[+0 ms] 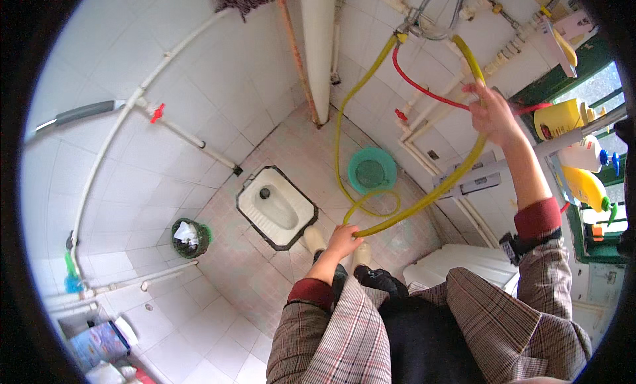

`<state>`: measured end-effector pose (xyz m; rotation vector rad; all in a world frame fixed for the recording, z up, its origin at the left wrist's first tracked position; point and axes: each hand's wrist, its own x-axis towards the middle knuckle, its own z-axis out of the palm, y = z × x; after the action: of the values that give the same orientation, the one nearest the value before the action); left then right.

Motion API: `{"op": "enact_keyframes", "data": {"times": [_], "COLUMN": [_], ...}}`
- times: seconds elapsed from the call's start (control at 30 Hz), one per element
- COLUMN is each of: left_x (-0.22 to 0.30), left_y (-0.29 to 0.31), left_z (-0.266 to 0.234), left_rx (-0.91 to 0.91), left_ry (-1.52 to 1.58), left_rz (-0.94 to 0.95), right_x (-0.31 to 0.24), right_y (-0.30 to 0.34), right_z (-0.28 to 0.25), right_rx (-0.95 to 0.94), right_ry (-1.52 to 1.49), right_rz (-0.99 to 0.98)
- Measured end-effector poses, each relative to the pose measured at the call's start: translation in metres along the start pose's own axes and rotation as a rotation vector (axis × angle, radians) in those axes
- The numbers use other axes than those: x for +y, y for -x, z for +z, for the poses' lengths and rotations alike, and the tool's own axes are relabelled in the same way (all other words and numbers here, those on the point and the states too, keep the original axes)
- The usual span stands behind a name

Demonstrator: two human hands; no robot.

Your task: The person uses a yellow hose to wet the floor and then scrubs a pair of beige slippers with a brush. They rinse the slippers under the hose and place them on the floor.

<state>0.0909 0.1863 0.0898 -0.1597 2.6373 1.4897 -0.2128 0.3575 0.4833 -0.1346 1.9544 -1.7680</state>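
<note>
A long yellow hose (434,194) runs in a wide curve between my two hands. Low in the middle, my left hand (343,240) is closed round it above the floor. Raised at the right, my right hand (491,112) grips a higher stretch, and the hose goes on upward past my fingers toward the wall pipes. Another length drops from a tap fitting (401,37) on the wall and loops on the tiles near my left hand. A thin red hose (424,89) passes behind my right hand.
A squat toilet (278,208) is set in the floor by my feet. Beyond the hose stands a green basin (351,169); a waste bin (182,251) sits left. Bottles (583,152) line the window ledge near my right arm. A white pipe (317,53) rises in the corner.
</note>
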Motion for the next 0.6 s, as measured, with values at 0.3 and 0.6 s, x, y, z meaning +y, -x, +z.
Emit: {"op": "enact_keyframes", "data": {"times": [0.3,0.6], "left_x": [-0.076,-0.128], "left_y": [0.154,0.292], "left_z": [-0.075,-0.117], "left_rx": [0.644,0.791], "left_ry": [0.159,0.259], "left_rz": [-0.253,-0.577], "right_x": [-0.097,-0.066], "right_y": [-0.086,-0.152], "right_z": [0.126,0.272], "right_rx": [-0.198,-0.242], "right_ry": [0.106,0.037], "right_rz": [-0.144,-0.109]}}
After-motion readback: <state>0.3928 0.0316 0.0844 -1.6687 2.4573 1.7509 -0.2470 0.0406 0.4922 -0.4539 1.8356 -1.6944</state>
